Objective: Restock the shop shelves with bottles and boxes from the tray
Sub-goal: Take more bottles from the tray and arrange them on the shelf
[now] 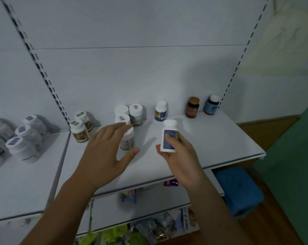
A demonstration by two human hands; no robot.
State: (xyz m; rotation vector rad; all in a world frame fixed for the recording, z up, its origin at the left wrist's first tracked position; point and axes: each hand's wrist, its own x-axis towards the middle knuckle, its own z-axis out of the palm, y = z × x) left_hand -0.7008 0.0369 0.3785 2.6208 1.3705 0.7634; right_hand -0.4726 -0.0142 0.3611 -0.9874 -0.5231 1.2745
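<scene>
My right hand [180, 160] grips a white bottle with a blue label [168, 137], upright above the middle of the white shelf [211, 138]. My left hand [107, 152] hovers with spread fingers just in front of a white-capped bottle [127, 140], apart from it as far as I can tell. Behind it stand three more white-capped bottles [132, 114]. Along the back wall are a matching blue-label bottle [160, 111], an amber bottle [192, 107] and a dark blue-label bottle [211, 104]. Two brown-label bottles [79, 129] stand at the shelf's left end.
The neighbouring shelf on the left holds several white bottles [24, 137]. Lower shelves carry packets and sachets [149, 228]. A blue container [238, 188] sits on the wooden floor at the right, beside a green surface [294, 156]. No tray is in view.
</scene>
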